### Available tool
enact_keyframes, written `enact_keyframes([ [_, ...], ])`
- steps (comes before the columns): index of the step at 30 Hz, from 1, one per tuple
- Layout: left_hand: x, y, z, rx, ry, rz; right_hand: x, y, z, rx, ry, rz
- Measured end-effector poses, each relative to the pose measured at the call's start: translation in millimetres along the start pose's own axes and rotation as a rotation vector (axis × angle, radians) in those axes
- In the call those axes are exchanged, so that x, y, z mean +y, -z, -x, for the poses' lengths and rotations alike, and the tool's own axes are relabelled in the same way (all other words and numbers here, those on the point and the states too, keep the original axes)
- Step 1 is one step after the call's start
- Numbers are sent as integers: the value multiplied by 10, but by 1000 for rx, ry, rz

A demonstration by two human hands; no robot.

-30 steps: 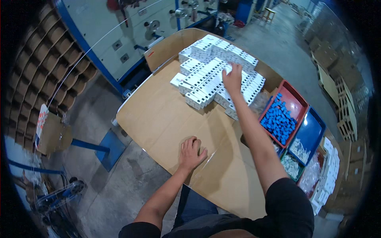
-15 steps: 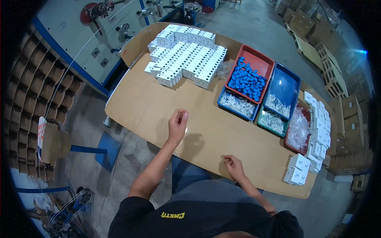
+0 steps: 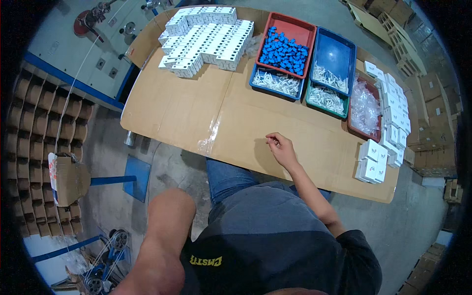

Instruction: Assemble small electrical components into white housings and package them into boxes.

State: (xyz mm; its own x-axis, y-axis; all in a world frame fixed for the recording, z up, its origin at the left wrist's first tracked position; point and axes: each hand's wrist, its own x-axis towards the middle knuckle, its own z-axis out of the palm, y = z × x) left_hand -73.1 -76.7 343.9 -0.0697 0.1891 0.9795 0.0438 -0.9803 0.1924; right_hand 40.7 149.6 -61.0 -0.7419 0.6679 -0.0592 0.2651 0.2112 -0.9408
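Observation:
My right hand [image 3: 282,149] hovers over the near middle of the cardboard-covered table [image 3: 241,125]. Its fingers are loosely bent, the tips a little apart, and no object shows between them. My left arm [image 3: 169,216] is folded up, with the elbow in front of the table's near edge; the left hand itself is out of sight. Beyond the right hand are a green tray [image 3: 344,114] and a blue tray [image 3: 294,98] of small white plastic pieces. A red tray [image 3: 311,37] full of blue plastic parts [image 3: 284,53] rests partly over that blue tray.
Rows of white boxes [image 3: 216,42] stand at the far left. Another blue tray [image 3: 336,49] overlaps the green one. A dark red tray [image 3: 377,135] holds clear plastic bags [image 3: 364,108]. White boxes [image 3: 372,160] line the table's right side. A machine [image 3: 54,44] stands left.
My left hand has left the table and gone out of view as the arm folded up. My right hand has moved farther over the table. The view has shifted, so the table sits higher.

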Motion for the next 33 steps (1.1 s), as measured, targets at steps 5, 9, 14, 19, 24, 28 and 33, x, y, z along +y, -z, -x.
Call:
enact_keyframes([
  [5,321,-89,248,11,-287,-530,220,-25,288,8,-44,-47],
  [9,451,-205,187,-26,-179,-1058,255,16,450,-12,-50,-27],
  [14,344,-287,283,-120,-107,-378,236,32,582,82,-35,-26],
  [19,468,-472,392,-75,139,146,381,-62,798,57,-42,-141],
  [24,655,-455,474,-170,259,288,410,-93,943,65,-38,-188],
  [28,751,-535,506,-137,274,202,367,-97,1079,48,-122,-242],
  [33,948,-497,554,-123,-132,-370,354,-95,1150,56,-107,-267],
])
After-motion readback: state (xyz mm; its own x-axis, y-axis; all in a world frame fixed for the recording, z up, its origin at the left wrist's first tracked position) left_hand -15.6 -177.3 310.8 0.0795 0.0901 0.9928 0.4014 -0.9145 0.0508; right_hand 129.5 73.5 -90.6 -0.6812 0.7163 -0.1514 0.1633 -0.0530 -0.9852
